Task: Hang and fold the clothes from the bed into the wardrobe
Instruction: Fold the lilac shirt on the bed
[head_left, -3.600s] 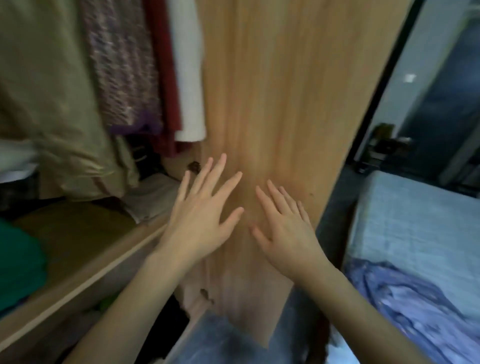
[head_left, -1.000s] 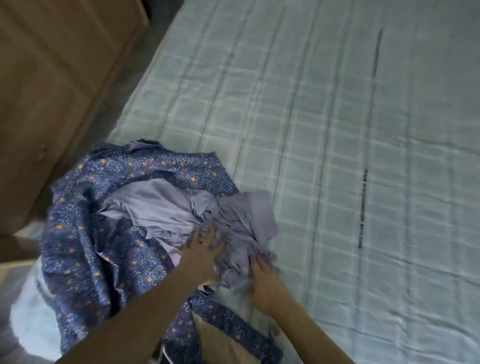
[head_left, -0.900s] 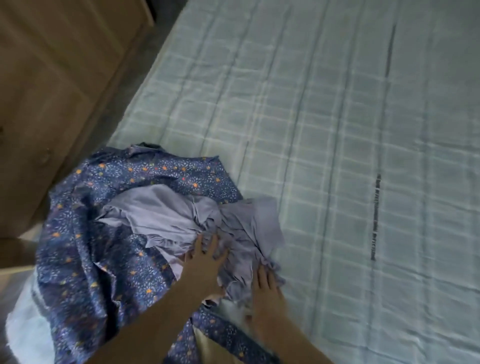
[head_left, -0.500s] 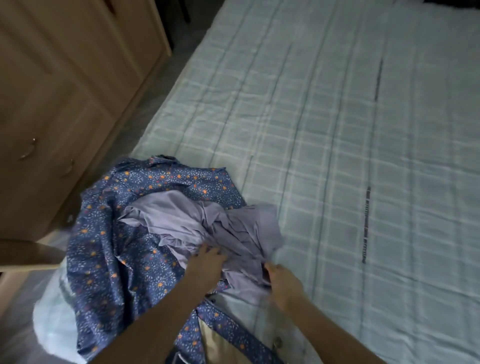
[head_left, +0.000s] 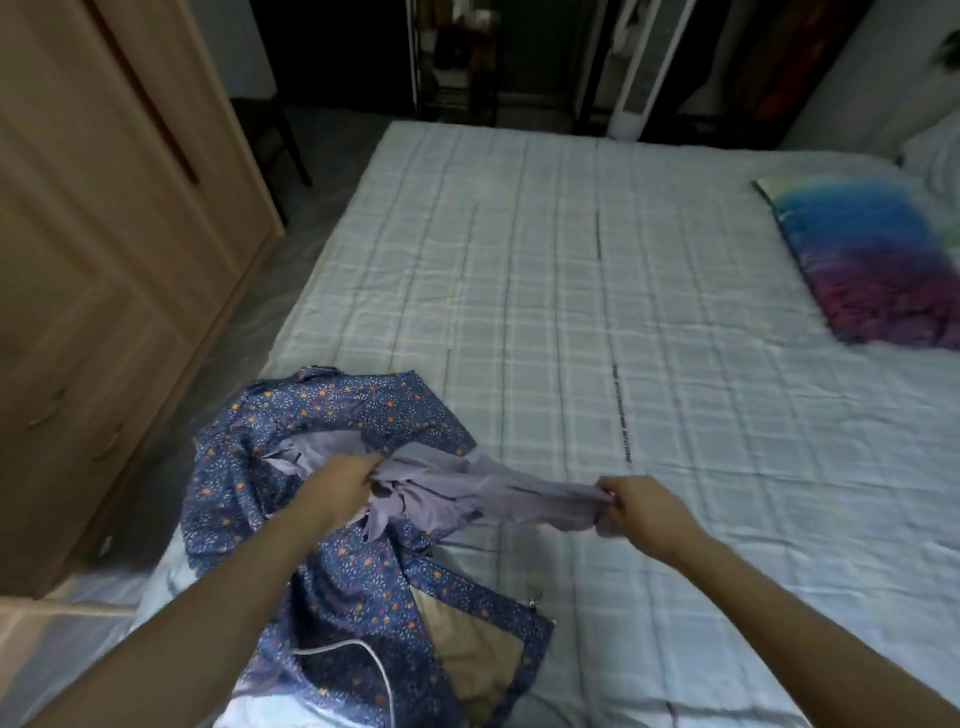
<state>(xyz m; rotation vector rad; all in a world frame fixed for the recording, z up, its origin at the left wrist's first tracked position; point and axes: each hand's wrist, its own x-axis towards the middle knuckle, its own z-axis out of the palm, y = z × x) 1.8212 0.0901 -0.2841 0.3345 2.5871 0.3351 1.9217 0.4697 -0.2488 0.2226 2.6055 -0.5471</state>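
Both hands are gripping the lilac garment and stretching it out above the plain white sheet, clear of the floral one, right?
Not quite. The head view shows both the left hand and right hand with a grip on the lilac garment, stretched between them, but the bedsheet is pale blue plaid, not plain white, and the garment's left part overlaps the blue floral garment.

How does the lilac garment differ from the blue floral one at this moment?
The lilac garment is plain; the blue floral garment carries small orange and white specks. The lilac garment is gripped by the left hand and right hand and pulled taut between them; the floral garment lies loose, held by neither. The lilac garment sits on top, the floral one beneath it. Both are crumpled and over the bed.
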